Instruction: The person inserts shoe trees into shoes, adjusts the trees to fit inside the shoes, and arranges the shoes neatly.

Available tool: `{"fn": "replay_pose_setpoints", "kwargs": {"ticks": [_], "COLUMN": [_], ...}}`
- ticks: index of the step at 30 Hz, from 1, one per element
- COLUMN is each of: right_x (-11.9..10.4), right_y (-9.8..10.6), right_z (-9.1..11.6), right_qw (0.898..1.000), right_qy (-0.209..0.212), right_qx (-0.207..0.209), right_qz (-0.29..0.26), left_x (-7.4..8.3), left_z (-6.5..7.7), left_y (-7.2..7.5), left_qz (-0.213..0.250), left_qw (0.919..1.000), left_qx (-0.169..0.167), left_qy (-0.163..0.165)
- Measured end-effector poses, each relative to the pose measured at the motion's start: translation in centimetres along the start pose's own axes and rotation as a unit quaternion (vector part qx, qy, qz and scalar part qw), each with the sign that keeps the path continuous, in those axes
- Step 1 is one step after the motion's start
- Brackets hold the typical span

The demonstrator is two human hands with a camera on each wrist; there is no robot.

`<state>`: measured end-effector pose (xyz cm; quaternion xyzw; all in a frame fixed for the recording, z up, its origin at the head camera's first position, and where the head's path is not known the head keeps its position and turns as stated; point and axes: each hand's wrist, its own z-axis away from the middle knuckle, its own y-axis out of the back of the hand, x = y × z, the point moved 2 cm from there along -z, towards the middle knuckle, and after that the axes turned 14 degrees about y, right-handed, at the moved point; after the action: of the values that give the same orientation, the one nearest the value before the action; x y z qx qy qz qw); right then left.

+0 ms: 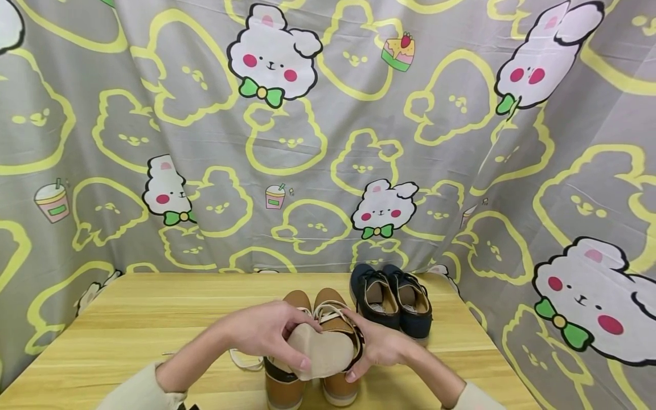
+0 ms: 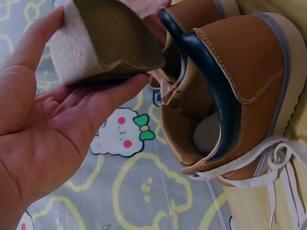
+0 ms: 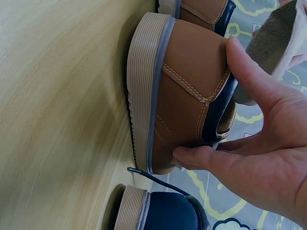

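My left hand (image 1: 266, 330) pinches a beige moulded-pulp shoe insert (image 1: 325, 347) between thumb and fingers, above the openings of two brown lace-up shoes. In the left wrist view, the insert (image 2: 79, 48) shows as a hollow, curved shell. My right hand (image 3: 273, 124) grips the right brown shoe (image 3: 182, 81), its thumb near the heel and a finger against the side. The left brown shoe (image 2: 249, 52) stands beside it, its white laces (image 2: 259, 163) hanging loose. A rounded greyish shape (image 2: 208, 134) lies inside that shoe; what it is, I cannot tell.
A pair of dark blue shoes (image 1: 422, 319) stands behind and to the right of the brown pair on the wooden table (image 1: 169, 307). A grey curtain (image 1: 205, 142) with cartoon rabbits hangs behind the table and along its sides.
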<state>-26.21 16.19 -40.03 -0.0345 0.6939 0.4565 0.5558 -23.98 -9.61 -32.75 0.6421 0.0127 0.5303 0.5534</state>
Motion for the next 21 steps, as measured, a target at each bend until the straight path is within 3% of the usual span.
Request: {"fn": "replay_pose_setpoints", "kwargs": {"ticks": [11,21], "right_x": [0.1,-0.1], "right_y": [0.1,0.2], "right_z": [-0.1,-0.1], "right_qw": [1.0,1.0], "right_qy": [-0.001,-0.005], "right_qx": [-0.007,-0.006], "right_qz": [-0.01,-0.002], "left_x": [-0.2,0.5], "left_z": [-1.6,-2.4], "left_y": [-0.2,-0.9], "left_qz": [-0.012,-0.013], "left_qw": [0.9999,0.9982], "left_qx": [0.005,0.058], "left_qy": [0.007,0.014]}}
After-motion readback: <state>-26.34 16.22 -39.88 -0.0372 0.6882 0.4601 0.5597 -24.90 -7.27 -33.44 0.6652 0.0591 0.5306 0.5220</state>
